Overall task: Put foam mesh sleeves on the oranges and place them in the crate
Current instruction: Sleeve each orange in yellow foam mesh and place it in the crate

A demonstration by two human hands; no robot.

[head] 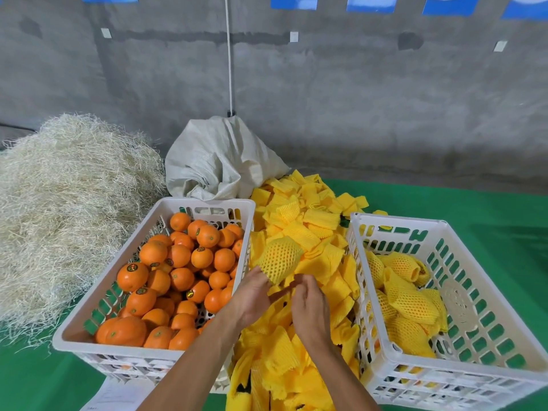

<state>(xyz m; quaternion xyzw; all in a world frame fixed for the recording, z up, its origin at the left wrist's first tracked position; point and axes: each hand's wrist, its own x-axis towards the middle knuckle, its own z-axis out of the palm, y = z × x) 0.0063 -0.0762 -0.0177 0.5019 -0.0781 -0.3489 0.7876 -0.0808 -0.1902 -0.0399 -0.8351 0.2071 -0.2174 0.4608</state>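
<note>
Yellow foam mesh sleeve (278,258), stretched round an orange, held over the loose sleeve pile (308,232): left hand (252,295) grips its near end, right hand (310,307) pinches the mesh edge. White crate (166,355) of bare oranges (178,277) at left; right crate (480,378) holds sleeved oranges (409,304).

One view only, from a camera worn on the person's head. It looks forward and steeply down, close over both forearms, which enter from the bottom edge. The green bench (444,209) fills the lower half; a grey wall (355,99) stands behind. The wide lens bends the straight edges of the crates near the frame's sides.
</note>
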